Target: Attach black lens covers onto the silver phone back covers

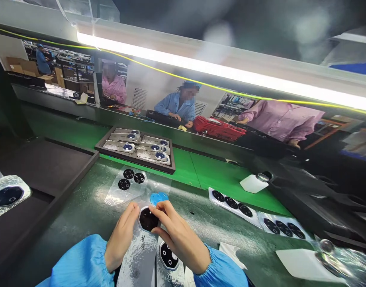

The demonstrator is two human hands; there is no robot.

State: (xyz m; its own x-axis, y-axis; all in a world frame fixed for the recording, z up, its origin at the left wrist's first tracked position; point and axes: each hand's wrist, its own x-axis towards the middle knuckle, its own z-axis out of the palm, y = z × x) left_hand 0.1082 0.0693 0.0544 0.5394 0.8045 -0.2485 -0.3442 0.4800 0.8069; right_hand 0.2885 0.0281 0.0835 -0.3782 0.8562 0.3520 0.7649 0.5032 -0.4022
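Observation:
A silver panel (137, 255) with a black octagonal head and dark lettering lies in front of me, partly wrapped in film. My left hand (122, 233) is closed along its left edge, fingertips beside the head. Between the thumb and fingers of my right hand (175, 231) is a black octagonal sticker (148, 220), set over the panel's head. Whether it is fully stuck down cannot be seen. To the right lies a second silver panel (169, 275) with a black face and white rings, partly under my right hand. Just beyond my fingertips sits a blue piece of film (159, 197).
A tray (135, 160) of silver panels stands at the back. Sticker sheets lie at left (117, 195) and right (254, 220). A dark tray (51, 159) fills the left side. Two white bottles (251, 183) (302, 263) are at right. Co-workers sit across the line.

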